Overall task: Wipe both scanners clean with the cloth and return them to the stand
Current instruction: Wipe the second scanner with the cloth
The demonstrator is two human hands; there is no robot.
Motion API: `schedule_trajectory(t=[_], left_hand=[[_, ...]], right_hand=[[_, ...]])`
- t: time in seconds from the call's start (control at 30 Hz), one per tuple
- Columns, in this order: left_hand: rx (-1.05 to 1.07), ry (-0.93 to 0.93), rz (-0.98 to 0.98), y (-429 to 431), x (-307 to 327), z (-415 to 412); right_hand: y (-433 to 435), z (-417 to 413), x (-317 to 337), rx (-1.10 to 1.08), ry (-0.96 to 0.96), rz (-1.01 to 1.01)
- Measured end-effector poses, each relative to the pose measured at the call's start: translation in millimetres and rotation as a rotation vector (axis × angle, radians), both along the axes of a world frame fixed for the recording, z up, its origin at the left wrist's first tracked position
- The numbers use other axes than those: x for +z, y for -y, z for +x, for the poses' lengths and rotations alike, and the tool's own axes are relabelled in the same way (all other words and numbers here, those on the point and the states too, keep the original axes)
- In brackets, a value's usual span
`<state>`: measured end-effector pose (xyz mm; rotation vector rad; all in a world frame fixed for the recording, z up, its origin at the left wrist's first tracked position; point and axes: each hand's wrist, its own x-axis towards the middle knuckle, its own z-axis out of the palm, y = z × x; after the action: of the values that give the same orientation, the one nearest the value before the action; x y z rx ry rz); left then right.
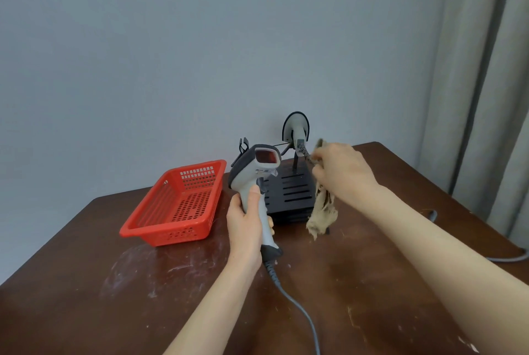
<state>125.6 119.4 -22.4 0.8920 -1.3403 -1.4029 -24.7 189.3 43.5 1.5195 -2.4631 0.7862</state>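
Above the bench [86,283], the left hand [246,225] grips a scanner [254,174] by its handle. The right hand [340,171] clutches the cloth [323,211]. The scanner's label is too blurred to read.

From my remote seat I count two scanners: one grey scanner [253,171] gripped in a hand, a second scanner [296,125] on the black stand [289,194]. One stand, one beige cloth [323,211], one red basket [177,203], one brown table [114,297], two hands, left hand [246,225] and right hand [340,168].
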Motion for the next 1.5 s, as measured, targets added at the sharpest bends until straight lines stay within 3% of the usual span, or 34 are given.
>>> schedule_trajectory(t=[0.1,0.3,0.4,0.57,0.7,0.93,1.0,1.1,1.17,1.27,1.33,1.43,1.5], left_hand=[[-0.017,-0.017,0.029,-1.0,1.5,1.7],[-0.033,-0.059,0.07,-0.4,-2.3,1.3],[-0.049,-0.045,0.066,-0.7,-4.9,-0.7],[-0.01,0.02,0.001,-1.1,-11.4,-6.6],[-0.02,0.004,0.039,-8.2,-5.5,-4.5],[-0.021,0.022,0.003,-4.7,-17.8,-10.9],[0.007,0.032,0.018,-8.3,-10.3,-7.7],[-0.025,0.041,0.053,-4.7,-8.4,-2.9],[-0.036,0.067,0.076,-4.6,-7.6,-0.5],[-0.02,0.058,0.016,-2.2,-6.5,-2.2],[-0.021,0.074,-0.011,-4.4,-3.9,-2.3],[-0.028,0.068,0.022,-3.4,1.2,3.0],[-0.019,0.062,0.054,-1.7,9.3,7.3]], right_hand=[[-1.8,2.3,-9.1,0.033,0.108,0.043],[-6.0,10.5,1.0,0.128,0.382,-0.399],[-7.1,27.5,7.9,0.225,0.373,-0.491],[0.0,41.4,4.3,0.359,0.258,-0.439],[5.2,36.0,-1.7,0.259,0.13,-0.384],[5.0,47.4,7.0,0.397,0.278,-0.538],[4.6,41.0,4.2,0.36,0.208,-0.444],[-0.5,25.3,1.0,0.155,0.014,-0.147],[-4.4,22.7,3.4,0.132,0.047,-0.208],[-7.4,35.8,10.1,0.279,0.244,-0.413],[-2.2,34.6,5.6,0.305,0.239,-0.352],[0.5,14.5,-3.7,0.094,0.064,-0.062],[-5.0,5.9,-7.3,0.04,0.092,-0.027]])
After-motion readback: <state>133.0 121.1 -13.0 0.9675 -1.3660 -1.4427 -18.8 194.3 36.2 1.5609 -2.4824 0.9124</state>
